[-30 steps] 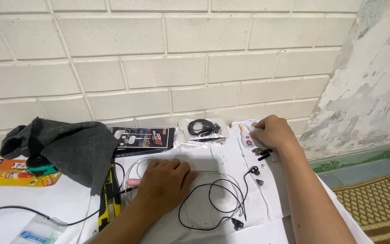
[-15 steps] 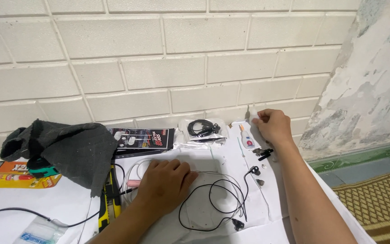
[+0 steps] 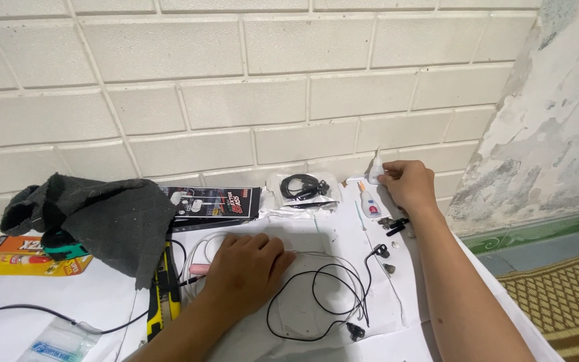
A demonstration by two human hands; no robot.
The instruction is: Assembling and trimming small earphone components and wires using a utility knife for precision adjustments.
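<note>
The right hand [image 3: 409,186] is now lifting away from the table [image 3: 48,302]: a second ago it was lying low over the small black parts [image 3: 395,226] near the table's right edge, half a second ago it was rising, and now it is sitting higher and farther back, close to the brick wall [image 3: 236,87]. Its fingers are pinching the small white glue tube [image 3: 374,173] narrowly by the body, with the pointed nozzle sticking upward and tilted slightly left. The tube is looking plain white and slender, hanging just above a second small bottle [image 3: 370,205] with a red-marked label that is lying on the white surface. The left hand [image 3: 246,271] is staying where it was, resting palm down on the table with fingers loosely spread and flat, pressing on the thin black earphone cable [image 3: 316,302] and closing around nothing. The cable is looping to the right of that hand, one earbud [image 3: 380,251] lying just below the black parts. Farther left, a dark grey cloth [image 3: 102,214] is lying heaped beside a flat black package [image 3: 212,201], and a clear bag with a coiled black cord [image 3: 301,189] is sitting between the package and the glue tube.
</note>
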